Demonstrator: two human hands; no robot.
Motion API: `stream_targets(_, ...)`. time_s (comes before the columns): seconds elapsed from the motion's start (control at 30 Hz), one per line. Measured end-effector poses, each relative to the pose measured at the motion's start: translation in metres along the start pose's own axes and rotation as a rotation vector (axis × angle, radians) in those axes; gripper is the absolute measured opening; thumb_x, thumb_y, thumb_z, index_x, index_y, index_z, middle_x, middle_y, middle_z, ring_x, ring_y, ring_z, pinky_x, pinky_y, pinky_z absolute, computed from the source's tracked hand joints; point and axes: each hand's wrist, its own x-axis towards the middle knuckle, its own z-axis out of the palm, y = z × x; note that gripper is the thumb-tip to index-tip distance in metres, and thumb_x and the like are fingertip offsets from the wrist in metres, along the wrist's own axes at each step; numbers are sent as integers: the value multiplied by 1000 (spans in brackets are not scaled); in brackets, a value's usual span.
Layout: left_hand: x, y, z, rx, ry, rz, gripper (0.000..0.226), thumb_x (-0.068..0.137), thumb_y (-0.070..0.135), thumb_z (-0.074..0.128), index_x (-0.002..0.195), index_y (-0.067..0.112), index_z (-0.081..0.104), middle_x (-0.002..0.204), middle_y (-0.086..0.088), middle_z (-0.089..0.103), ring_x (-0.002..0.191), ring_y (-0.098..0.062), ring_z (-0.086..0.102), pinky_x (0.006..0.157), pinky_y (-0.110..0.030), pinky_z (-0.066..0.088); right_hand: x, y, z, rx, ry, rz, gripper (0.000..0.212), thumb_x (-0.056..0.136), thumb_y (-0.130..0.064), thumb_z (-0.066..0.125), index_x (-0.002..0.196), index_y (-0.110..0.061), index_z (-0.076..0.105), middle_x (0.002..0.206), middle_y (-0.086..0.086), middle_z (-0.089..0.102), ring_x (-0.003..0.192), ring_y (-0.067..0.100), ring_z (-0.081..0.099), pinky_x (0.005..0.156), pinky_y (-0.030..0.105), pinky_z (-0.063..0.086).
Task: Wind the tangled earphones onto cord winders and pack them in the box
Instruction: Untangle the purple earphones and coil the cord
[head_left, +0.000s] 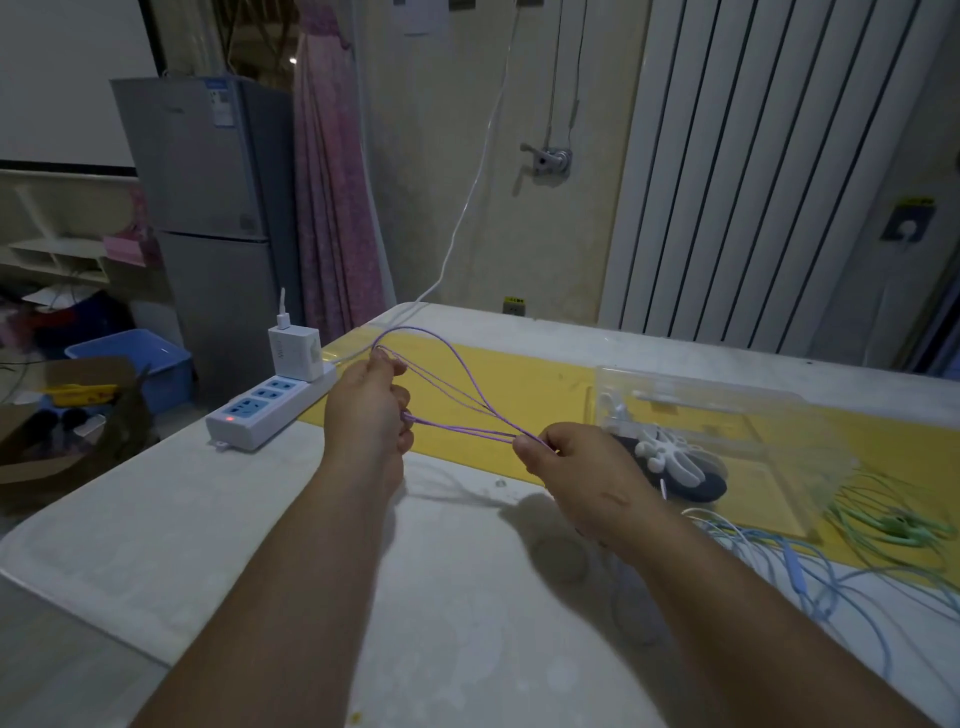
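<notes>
Near right, a tangle of pale blue earphones (795, 566) lies loose on the white worktop (208, 519), mixed with thin white cord. Green earphones (893, 525) sprawl just behind, partly over the yellow mat (519, 384).

Both forearms reach in, with the hands raised above the worktop. The right hand (576, 467) has its fingers curled and pinches a bunch of strands of the purple earphones (467, 429) at thumb and fingertip. The left hand (369, 410) is also closed on the cord, holding it at two spots: near the thumb on top and lower at the curled fingers.

The purple cord is thin and single-coloured. Several strands are stretched taut between the hands, and one larger loop arcs up and over behind the left hand. Its earbuds and plug are not visible.

Just behind the right hand, a white cord winder (675, 457) with rounded arms rests on a dark oval object (701, 486). A clear plastic box (727, 395) sits on the mat there.

Far left edge: a white power strip (265, 410) with a charger (293, 353) plugged in. A grey fridge (208, 208) stands beyond.
</notes>
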Motion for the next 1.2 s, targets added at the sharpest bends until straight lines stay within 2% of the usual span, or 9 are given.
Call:
stream_targets(0.1,4,1,-2,-88,66,-100,34,102,35,43,80,13,56,61,2,42,37,-6,27,37,-17,20,0,-3,-3,77,6,29,36,88,-29,54,88,7,59,57,2,39,48,17,32,51,27,25)
stream_targets(0.17,5,1,-4,-109,94,-100,35,101,36,44,78,13,54,64,0,47,34,-5,29,36,-17,21,0,-5,-4,124,-1,53,30,83,-23,53,85,7,57,62,5,42,43,15,34,46,23,26)
stream_targets(0.27,4,2,-6,-134,130,-86,36,101,42,40,79,16,50,66,-1,55,39,-8,28,39,-18,20,2,-3,-3,88,-23,55,21,87,-15,52,77,2,58,50,-3,49,34,9,36,41,21,27)
stream_targets(0.4,1,2,-4,-130,139,-66,38,102,46,33,79,19,44,59,0,46,43,-11,27,45,-20,20,3,4,0,-8,-90,25,19,94,-22,50,78,-18,59,66,-3,72,44,2,49,53,26,40)
stream_targets(0.57,8,-5,-5,15,107,26,30,103,34,38,87,13,52,68,-5,53,46,-12,34,40,-20,27,5,5,-2,-169,-33,-8,37,99,-39,47,84,-11,65,72,2,60,74,24,57,67,33,43)
stream_targets(0.7,15,-9,-5,-85,69,-40,29,102,31,45,84,11,54,71,-7,59,42,-9,40,39,-17,36,2,3,0,-122,14,8,48,98,-44,44,68,-9,53,66,5,56,65,26,52,61,35,39)
stream_targets(0.83,16,-7,-6,-221,67,-149,34,102,34,45,75,13,48,65,-4,53,35,-7,35,34,-14,27,1,-3,4,-74,60,-26,41,85,-36,39,84,-1,59,78,14,62,77,32,55,65,37,43)
stream_targets(1.1,13,-5,-6,-157,111,-150,35,99,42,47,71,20,48,57,5,43,42,-9,29,38,-16,22,1,1,9,-145,53,-79,25,97,-35,41,85,-23,58,71,-10,72,78,14,60,74,38,50)
stream_targets(1.2,11,-3,-5,-226,88,-157,34,98,40,51,73,16,54,53,5,38,42,-8,31,39,-15,25,2,4,10,-148,70,-74,25,98,-38,40,86,-23,56,70,-5,70,78,18,62,75,38,51)
